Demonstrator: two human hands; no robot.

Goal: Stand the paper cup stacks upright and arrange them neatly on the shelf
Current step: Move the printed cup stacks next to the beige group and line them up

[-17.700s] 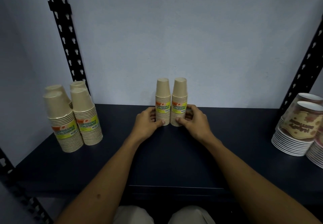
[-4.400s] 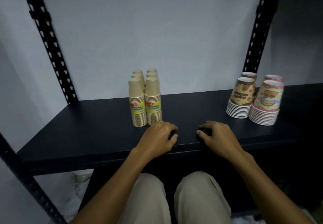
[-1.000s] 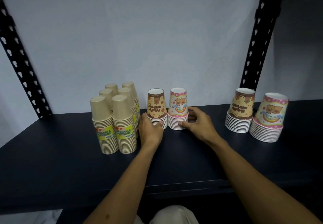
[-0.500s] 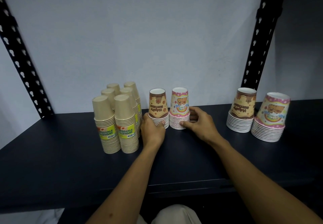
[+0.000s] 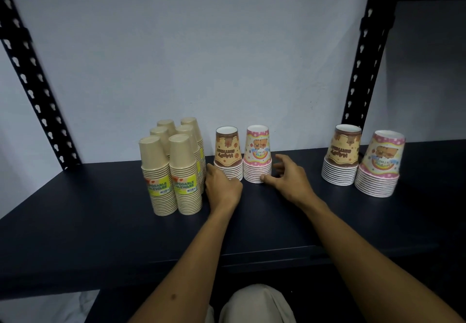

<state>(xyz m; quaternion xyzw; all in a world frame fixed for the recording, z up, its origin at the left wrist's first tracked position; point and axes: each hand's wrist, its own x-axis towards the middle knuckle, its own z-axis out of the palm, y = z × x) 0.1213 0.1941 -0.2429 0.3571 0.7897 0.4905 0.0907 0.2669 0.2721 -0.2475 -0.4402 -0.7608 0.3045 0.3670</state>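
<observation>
Six plain tan cup stacks point(image 5: 185, 171) stand upside down in a tight block on the dark shelf point(image 5: 100, 221). Right beside them stand a brown printed cup stack point(image 5: 227, 151) and a pink printed cup stack point(image 5: 257, 151), side by side and upright. My left hand point(image 5: 222, 187) grips the base of the brown stack, fingers round its left side. My right hand point(image 5: 287, 179) is spread just right of the pink stack, only the thumb tip touching its base. Another brown stack point(image 5: 341, 156) and another pink stack point(image 5: 380, 166) stand further right.
Black perforated uprights stand at the back left point(image 5: 37, 95) and back right point(image 5: 363, 57) against the pale wall. Bare shelf lies between the two printed pairs and along the front edge point(image 5: 252, 259). My knees show below the shelf.
My right hand's fingers have lifted off the pink stack and spread, leaving only the thumb at its base. The left hand stays at the brown stack's base.
</observation>
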